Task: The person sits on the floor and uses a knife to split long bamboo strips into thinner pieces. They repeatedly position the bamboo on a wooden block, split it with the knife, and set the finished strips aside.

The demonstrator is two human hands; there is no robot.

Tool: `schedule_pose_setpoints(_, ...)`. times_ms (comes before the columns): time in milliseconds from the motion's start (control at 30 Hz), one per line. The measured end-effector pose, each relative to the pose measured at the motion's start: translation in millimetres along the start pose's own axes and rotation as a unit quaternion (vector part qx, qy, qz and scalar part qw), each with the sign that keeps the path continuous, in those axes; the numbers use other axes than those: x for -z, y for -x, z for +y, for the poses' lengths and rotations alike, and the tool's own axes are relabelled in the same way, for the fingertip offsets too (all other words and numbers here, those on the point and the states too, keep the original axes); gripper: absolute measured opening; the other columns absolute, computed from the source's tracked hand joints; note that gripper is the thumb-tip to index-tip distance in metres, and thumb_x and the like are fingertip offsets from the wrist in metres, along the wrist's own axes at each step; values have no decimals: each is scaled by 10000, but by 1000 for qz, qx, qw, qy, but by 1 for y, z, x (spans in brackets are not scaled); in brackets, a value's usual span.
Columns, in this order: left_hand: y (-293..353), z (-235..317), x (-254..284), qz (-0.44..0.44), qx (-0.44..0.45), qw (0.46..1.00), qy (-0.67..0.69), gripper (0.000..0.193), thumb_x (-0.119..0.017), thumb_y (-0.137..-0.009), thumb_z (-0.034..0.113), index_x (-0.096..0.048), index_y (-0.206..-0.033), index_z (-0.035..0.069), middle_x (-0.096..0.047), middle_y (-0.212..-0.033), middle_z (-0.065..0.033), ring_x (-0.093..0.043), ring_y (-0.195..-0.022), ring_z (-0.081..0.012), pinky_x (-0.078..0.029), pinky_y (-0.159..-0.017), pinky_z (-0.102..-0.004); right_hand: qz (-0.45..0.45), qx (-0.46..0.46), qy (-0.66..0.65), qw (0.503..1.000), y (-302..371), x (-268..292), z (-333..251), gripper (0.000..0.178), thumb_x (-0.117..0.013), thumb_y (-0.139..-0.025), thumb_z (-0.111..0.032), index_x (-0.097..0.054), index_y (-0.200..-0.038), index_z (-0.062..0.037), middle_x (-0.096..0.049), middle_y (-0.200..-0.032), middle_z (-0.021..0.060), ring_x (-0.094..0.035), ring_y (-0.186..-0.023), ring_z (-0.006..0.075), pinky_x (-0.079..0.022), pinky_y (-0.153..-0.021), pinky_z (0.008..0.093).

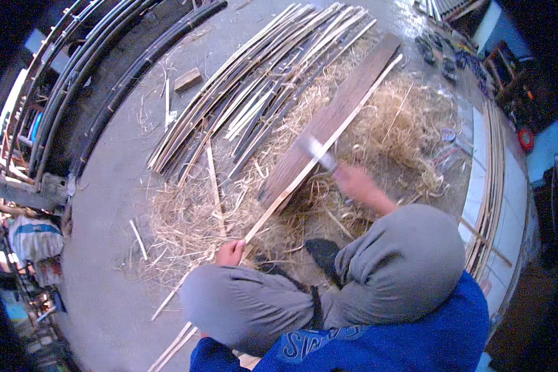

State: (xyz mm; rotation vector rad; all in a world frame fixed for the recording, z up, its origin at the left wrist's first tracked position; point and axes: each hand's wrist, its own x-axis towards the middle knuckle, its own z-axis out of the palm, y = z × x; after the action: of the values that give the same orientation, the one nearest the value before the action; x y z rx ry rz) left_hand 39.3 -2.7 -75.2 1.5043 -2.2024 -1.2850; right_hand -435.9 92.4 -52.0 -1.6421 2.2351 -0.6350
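Observation:
My left hand (230,253) is closed around the near end of a long pale bamboo strip (359,111), beside my left knee. The strip slants up and away to the right, along the edge of a thick brown wooden plank (359,80). My right hand (361,185), smeared by motion, grips the handle of a broad-bladed knife (316,147). Its blurred blade lies over the strip about midway along the plank; whether it touches cannot be told. Curly shavings (384,124) surround the plank on the floor.
A large bundle of split bamboo strips (229,87) lies beyond the plank to the left. Dark bamboo poles (136,74) line the far left. More strips (487,186) rest on white tiles at right. A small wooden block (188,80) and some footwear (437,56) sit farther off.

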Motion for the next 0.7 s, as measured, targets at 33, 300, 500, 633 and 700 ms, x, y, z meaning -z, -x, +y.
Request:
schedule_pose_setpoints(33, 7, -8, 7, 4, -6, 1000, -11, 352, -553, -939, 342, -635, -844, 13, -555, -612, -49, -495, -580, -107, -404, -522, -323, -47, 117, 43, 991, 17, -2, -25, 363, -527, -903, -306, -559, -1197, -96, -651, -918, 213, -638, -851, 390, -513, -748, 478)
schedule_pose_setpoints(300, 81, -51, 24, 97, 183, 958, 196, 380, -551, -934, 356, -628, -812, 5, -555, -597, -57, -480, -553, -131, -399, -513, -336, 270, -259, 146, 916, -38, 65, 171, 357, -513, -934, -350, -572, -1137, -62, -651, -787, 150, -662, -685, 287, -523, -618, 409)
schedule_pose_setpoints(500, 36, 37, 15, 61, 45, 997, -26, 371, -561, -928, 356, -639, -837, 5, -549, -583, -91, -467, -525, -144, -392, -505, -346, 181, -173, -107, 962, -27, 78, 101, 491, -538, -906, -382, -470, -1271, -61, -633, -869, 188, -623, -782, 339, -494, -737, 431)
schedule_pose_setpoints(633, -9, 9, -19, 61, -7, 997, -42, 391, -547, -928, 394, -659, -874, 23, -580, -606, -131, -530, -523, -199, -413, -523, -368, 82, -168, -60, 981, -10, 47, 12, 373, -503, -912, -344, -525, -1119, -35, -614, -1008, 281, -581, -941, 465, -460, -820, 531)
schedule_pose_setpoints(700, -18, 26, -26, 30, -2, 999, -40, 397, -518, -934, 416, -637, -897, 40, -605, -658, -176, -585, -576, -316, -429, -548, -434, -87, 11, -35, 996, 19, 13, -42, 420, -510, -926, -381, -539, -1206, -71, -633, -1037, 234, -608, -968, 413, -483, -836, 477)
